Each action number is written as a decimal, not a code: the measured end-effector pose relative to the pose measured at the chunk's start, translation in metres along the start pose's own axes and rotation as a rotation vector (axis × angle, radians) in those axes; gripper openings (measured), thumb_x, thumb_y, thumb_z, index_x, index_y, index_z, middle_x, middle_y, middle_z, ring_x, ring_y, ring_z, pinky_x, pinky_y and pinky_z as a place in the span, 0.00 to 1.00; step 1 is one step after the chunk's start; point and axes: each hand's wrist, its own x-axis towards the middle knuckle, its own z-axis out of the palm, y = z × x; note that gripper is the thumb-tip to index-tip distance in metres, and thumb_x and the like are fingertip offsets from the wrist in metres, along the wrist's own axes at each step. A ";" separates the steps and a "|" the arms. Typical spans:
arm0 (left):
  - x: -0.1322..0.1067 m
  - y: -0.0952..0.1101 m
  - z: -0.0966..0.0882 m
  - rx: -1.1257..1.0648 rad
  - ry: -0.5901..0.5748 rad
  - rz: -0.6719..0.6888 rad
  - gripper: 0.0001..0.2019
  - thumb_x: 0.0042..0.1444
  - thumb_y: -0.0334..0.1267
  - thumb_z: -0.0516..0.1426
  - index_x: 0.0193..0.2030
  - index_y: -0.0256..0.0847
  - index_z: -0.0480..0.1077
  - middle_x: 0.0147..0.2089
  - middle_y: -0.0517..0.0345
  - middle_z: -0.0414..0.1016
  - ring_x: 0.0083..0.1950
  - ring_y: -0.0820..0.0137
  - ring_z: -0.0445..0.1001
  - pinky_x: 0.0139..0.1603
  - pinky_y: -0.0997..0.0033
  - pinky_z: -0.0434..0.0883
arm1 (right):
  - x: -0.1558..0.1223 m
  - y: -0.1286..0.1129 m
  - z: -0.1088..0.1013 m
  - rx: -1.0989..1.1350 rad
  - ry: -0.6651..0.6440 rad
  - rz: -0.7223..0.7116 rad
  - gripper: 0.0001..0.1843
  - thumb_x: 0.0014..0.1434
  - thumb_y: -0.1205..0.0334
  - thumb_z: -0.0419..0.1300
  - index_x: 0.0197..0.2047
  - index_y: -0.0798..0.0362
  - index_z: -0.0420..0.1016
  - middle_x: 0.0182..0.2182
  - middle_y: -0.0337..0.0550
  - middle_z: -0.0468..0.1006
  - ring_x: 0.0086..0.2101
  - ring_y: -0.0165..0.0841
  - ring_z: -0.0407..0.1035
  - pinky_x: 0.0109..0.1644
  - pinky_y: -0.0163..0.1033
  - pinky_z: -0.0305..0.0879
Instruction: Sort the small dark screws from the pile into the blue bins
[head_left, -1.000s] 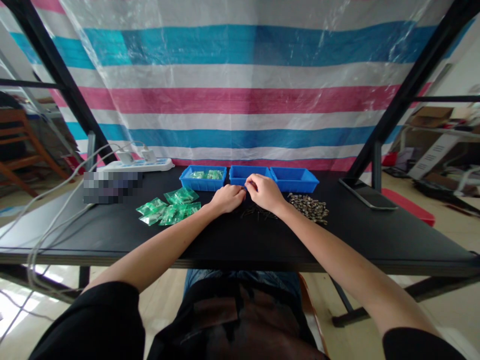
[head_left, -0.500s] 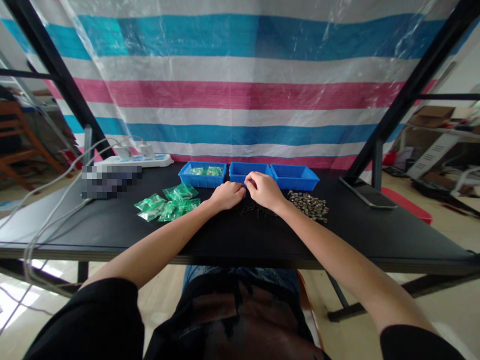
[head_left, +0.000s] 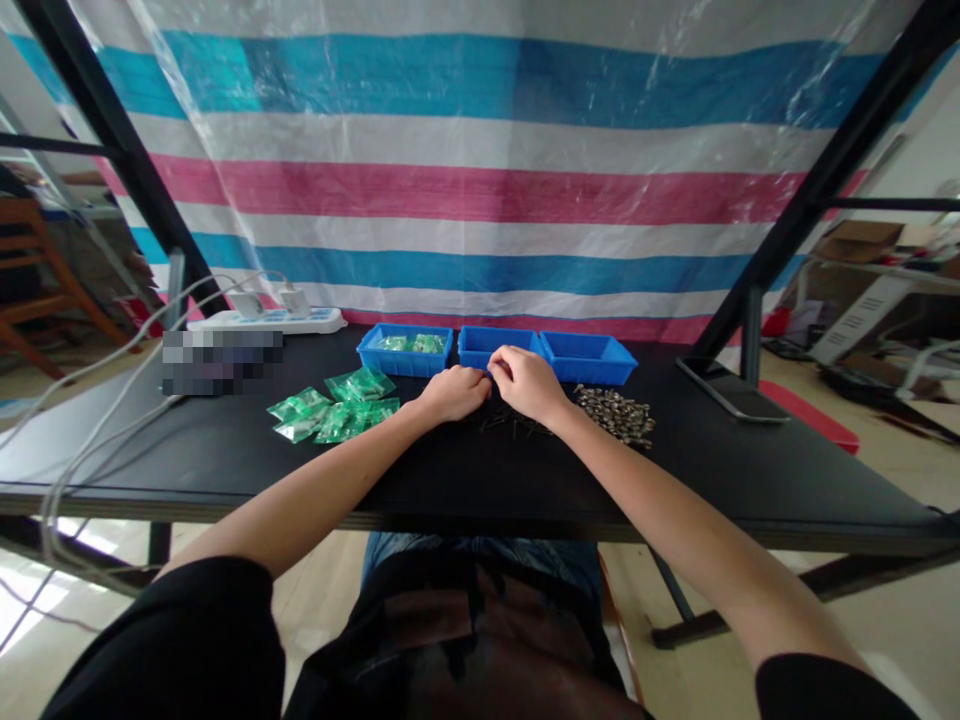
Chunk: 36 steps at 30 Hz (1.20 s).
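Note:
My left hand (head_left: 456, 393) and my right hand (head_left: 525, 380) meet over the middle of the table, fingertips close together. Both are closed in a pinch; whatever they hold is too small or hidden to name. Below my right hand lies a loose scatter of thin dark pieces like screws (head_left: 517, 425), partly covered by it. A heap of small shiny metal parts (head_left: 615, 414) is to the right of that hand. Left of my left hand are several green-and-clear plastic packets (head_left: 352, 418). Just beyond my hands stands the middle blue bin (head_left: 499, 338), partly hidden by my right hand.
A left blue bin (head_left: 405, 365) holds green packets; a right blue bin (head_left: 589, 372) adjoins the middle one. At the left are a white power strip (head_left: 300, 321), cables (head_left: 97, 440) and a blurred-out item (head_left: 217, 362). A phone (head_left: 731, 390) lies near the table's right side.
My hands stay together at nearly the same spot, with only slight finger movement. The view has shifted a little; the packets, bins and metal heap look unchanged.

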 end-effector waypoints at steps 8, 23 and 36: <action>-0.002 0.000 -0.001 -0.055 -0.013 0.042 0.20 0.57 0.40 0.40 0.33 0.42 0.72 0.36 0.53 0.75 0.41 0.62 0.73 0.41 0.65 0.67 | 0.001 0.002 -0.002 0.056 0.001 -0.052 0.07 0.57 0.67 0.51 0.32 0.54 0.70 0.30 0.41 0.72 0.30 0.30 0.65 0.35 0.33 0.58; -0.002 0.000 -0.002 -0.056 -0.017 0.031 0.19 0.57 0.39 0.41 0.36 0.41 0.72 0.37 0.53 0.75 0.40 0.64 0.73 0.40 0.69 0.67 | 0.002 0.001 -0.004 0.029 -0.011 -0.020 0.10 0.59 0.68 0.49 0.31 0.55 0.70 0.32 0.44 0.75 0.35 0.32 0.68 0.39 0.34 0.59; -0.002 0.000 -0.001 -0.029 -0.006 0.024 0.20 0.59 0.40 0.40 0.37 0.40 0.72 0.39 0.51 0.76 0.42 0.63 0.74 0.41 0.67 0.67 | 0.001 0.000 0.000 0.043 -0.058 0.005 0.01 0.56 0.65 0.57 0.33 0.54 0.69 0.28 0.40 0.74 0.30 0.31 0.67 0.34 0.33 0.58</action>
